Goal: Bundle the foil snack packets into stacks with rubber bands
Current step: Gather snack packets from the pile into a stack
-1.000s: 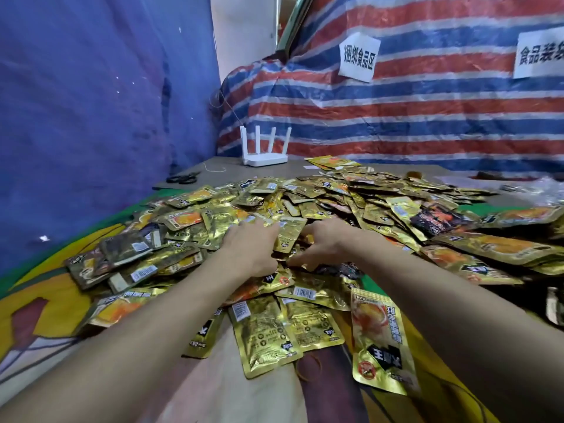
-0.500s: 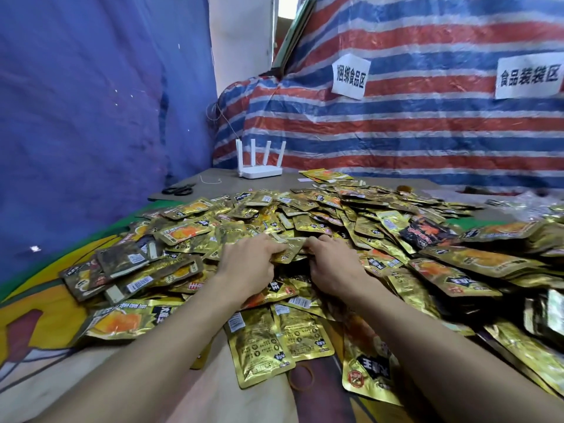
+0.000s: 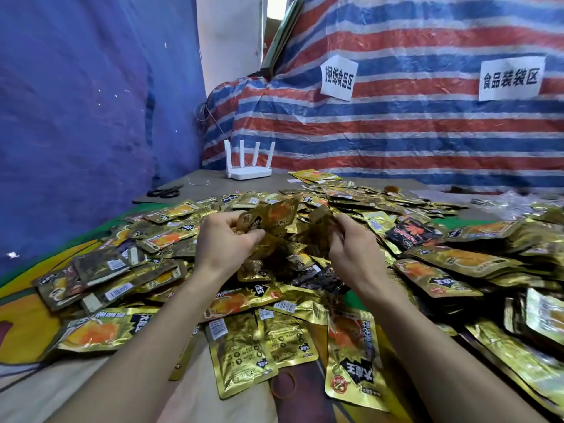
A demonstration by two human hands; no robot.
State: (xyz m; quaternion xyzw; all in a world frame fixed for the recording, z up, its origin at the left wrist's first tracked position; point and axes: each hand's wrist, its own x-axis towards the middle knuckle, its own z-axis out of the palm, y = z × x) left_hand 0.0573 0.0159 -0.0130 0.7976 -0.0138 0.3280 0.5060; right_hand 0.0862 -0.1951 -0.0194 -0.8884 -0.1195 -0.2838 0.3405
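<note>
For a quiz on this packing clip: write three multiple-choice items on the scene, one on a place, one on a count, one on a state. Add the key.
1. Where does the router stand?
A. On the floor
B. On the far part of the table, near the striped tarp
C. In a box

2. How many antennas does the router have?
A. Two
B. Four
C. Six

3. What are the left hand and right hand doing?
A. Both lie flat and hold nothing
B. Both are clenched and empty
C. Both hold packets above the pile

Key:
1 B: it stands on bare table behind the pile, close to the tarp.
2 B: four white antennas stick up from it.
3 C: the fingers of each hand curl round packets raised off the pile.
</note>
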